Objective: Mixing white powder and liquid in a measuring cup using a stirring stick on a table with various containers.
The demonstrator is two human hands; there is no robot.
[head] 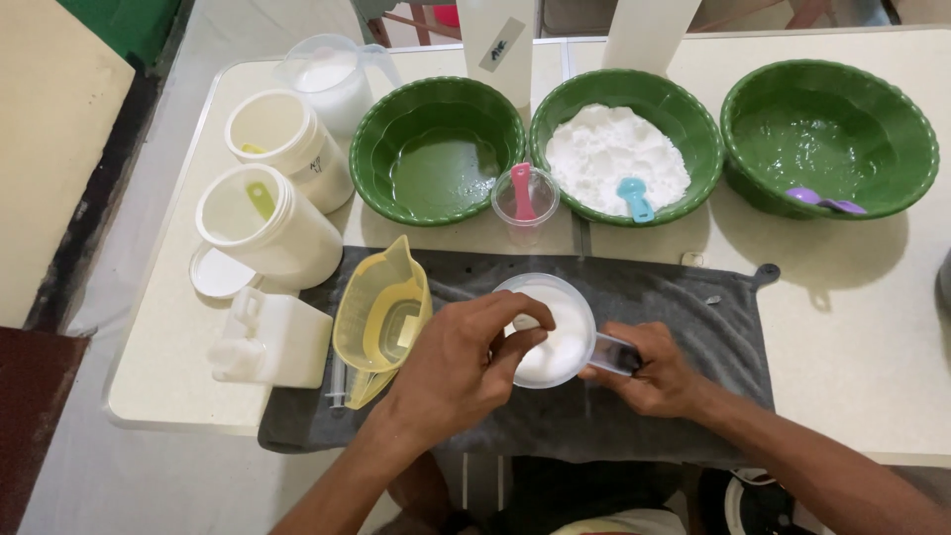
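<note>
A clear measuring cup point(560, 332) filled with white mixture stands on a dark grey towel point(684, 307). My right hand point(649, 372) grips the cup's handle. My left hand point(461, 362) reaches over the cup's rim, fingers pinched on a small white stirrer dipped in the mixture; the stirrer is mostly hidden by my fingers. A yellow measuring jug point(381, 317) sits just left of my left hand.
Three green bowls stand behind: one with clear liquid point(436, 149), one with white powder and a blue scoop point(624, 149), one with greenish liquid and a purple spoon point(827, 139). A small clear cup with a pink spoon point(523, 203), two white jars point(267, 213), and a white bottle point(272, 342) stand around.
</note>
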